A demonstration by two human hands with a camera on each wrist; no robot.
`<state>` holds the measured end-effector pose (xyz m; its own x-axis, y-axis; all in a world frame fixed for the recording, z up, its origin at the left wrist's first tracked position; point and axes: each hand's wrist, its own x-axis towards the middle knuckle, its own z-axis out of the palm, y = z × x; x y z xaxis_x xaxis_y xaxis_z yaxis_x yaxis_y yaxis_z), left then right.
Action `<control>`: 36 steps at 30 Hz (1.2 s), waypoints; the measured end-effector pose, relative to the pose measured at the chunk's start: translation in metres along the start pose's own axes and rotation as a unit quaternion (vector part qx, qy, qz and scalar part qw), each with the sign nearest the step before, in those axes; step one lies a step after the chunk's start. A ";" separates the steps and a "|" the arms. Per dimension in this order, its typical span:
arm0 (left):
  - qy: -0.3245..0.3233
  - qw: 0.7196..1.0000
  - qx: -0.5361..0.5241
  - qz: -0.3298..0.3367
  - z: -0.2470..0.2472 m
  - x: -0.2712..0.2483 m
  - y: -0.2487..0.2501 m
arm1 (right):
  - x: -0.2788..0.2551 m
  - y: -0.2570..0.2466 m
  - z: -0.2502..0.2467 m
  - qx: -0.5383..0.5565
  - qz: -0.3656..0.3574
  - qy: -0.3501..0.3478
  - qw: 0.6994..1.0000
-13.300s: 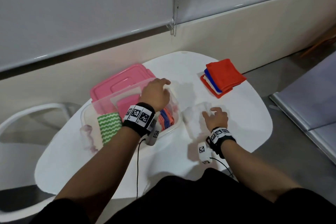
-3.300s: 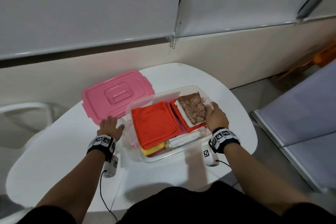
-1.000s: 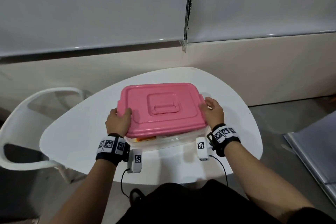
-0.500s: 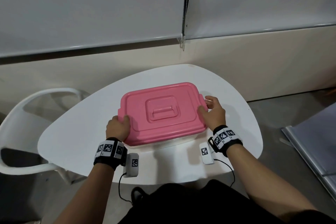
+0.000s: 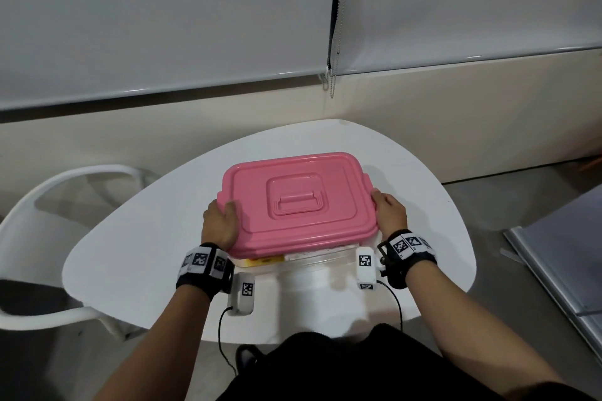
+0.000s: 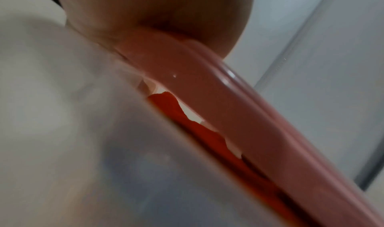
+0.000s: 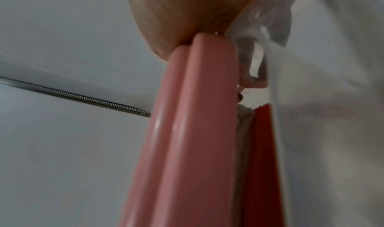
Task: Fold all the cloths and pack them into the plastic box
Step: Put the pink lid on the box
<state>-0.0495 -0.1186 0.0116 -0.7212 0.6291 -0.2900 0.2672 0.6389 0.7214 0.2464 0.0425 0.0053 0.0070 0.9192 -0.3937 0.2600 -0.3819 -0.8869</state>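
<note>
Fingers (image 5: 379, 197) gripping pink lid (image 5: 298, 202)

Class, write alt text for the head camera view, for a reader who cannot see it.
Two hands, the left hand and right hand, grip the short ends of a pink lid sitting on a clear plastic box on a white table. A white chair stands to the left, below lowered window blinds.

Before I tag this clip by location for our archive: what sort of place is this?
Probably an office or meeting corner rather than a home, though that is a guess. A small rounded white table stands by a wall with grey roller blinds drawn, a white moulded chair beside it, bare grey floor around.
</note>
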 end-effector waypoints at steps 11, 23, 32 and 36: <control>-0.128 0.972 -0.198 0.013 -0.011 0.014 -0.028 | -0.002 0.017 -0.028 0.099 0.012 -0.091 0.991; -0.067 0.991 -0.095 -0.065 -0.003 0.055 -0.004 | 0.002 0.016 -0.010 0.076 0.058 0.007 0.995; -0.089 0.982 -0.150 -0.078 -0.015 0.058 -0.006 | 0.008 0.000 -0.009 -0.060 -0.026 0.082 0.995; -0.003 0.999 -0.010 -0.034 -0.018 0.058 0.007 | 0.010 -0.014 -0.015 -0.115 -0.009 0.077 0.990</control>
<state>-0.1011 -0.0857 0.0114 -0.7337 0.5869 -0.3425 0.2043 0.6712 0.7126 0.2571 0.0582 0.0171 0.1430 0.9364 -0.3204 0.4737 -0.3490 -0.8086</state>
